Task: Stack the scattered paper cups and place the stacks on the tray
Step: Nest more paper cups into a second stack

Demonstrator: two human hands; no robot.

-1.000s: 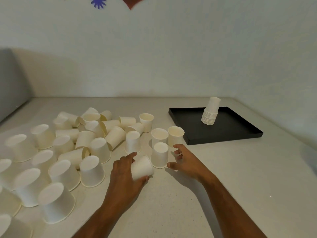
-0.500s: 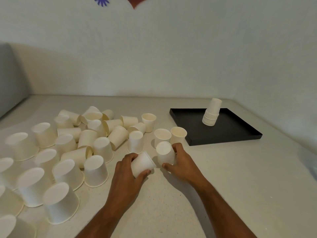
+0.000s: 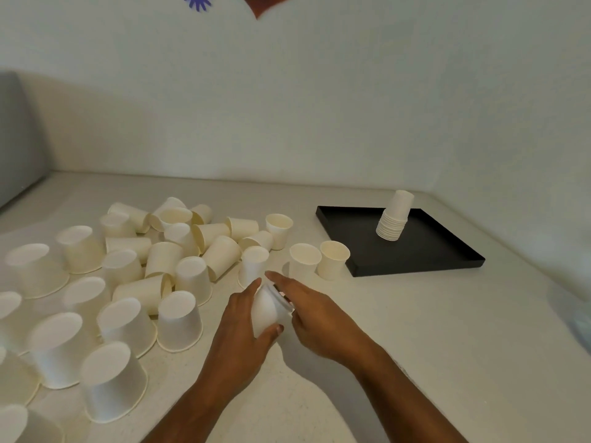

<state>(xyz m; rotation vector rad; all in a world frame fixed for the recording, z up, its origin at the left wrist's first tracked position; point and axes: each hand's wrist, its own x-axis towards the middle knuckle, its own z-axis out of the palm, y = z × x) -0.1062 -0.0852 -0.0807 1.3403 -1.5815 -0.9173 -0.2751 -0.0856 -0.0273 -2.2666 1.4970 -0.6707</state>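
Between my two hands is a small white paper cup stack [image 3: 267, 310], tilted, its rim toward the right. My left hand [image 3: 238, 330] wraps the cup body from the left. My right hand [image 3: 315, 314] closes on the rim end from the right, hiding a second cup there. Several loose white cups [image 3: 179, 260] lie upright, upside down or on their sides across the left half of the counter. Two upright cups [image 3: 319, 259] stand just left of the black tray [image 3: 425, 251]. An upside-down cup stack [image 3: 394, 216] stands on the tray.
The pale counter [image 3: 447, 330] meets walls at the back and right. A grey panel [image 3: 16, 135] stands at the far left. Something blurred and bluish [image 3: 575, 311] lies at the right edge.
My right hand lifted the upside-down cup it had grasped and brought it against the cup in my left hand. Both hands now meet in front of me.
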